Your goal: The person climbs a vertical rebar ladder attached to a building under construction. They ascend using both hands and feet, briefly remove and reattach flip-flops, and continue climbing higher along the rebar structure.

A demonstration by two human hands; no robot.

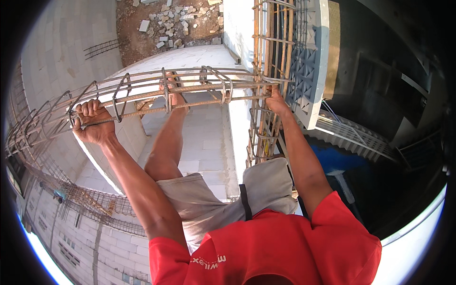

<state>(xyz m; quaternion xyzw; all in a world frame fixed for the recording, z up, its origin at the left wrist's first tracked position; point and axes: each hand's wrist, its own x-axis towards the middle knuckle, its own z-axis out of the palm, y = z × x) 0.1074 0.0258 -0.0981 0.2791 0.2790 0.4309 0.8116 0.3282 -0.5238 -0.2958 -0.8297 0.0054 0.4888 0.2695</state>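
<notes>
A long rebar cage (pixel 190 80), made of rusty ribbed bars tied with square stirrups (pixel 121 95), runs from the left to the middle above a white block wall. My left hand (pixel 96 122) is closed round its near lower bar, beside a stirrup. At the cage's right end, where it meets a second rebar cage (pixel 273 38) running lengthwise, my right hand (pixel 275 100) is closed on a bar; its fingertips are partly hidden. My bare leg (pixel 166 142) reaches forward, with the foot (pixel 172 88) under the bars.
White block walls (pixel 194 56) stand below and ahead. Broken blocks (pixel 166 23) litter the earth far down. On the right are grey patterned panels (pixel 304 71) and a dark drop with a ribbed sheet (pixel 349 135). More rebar mesh (pixel 95 202) lies at left.
</notes>
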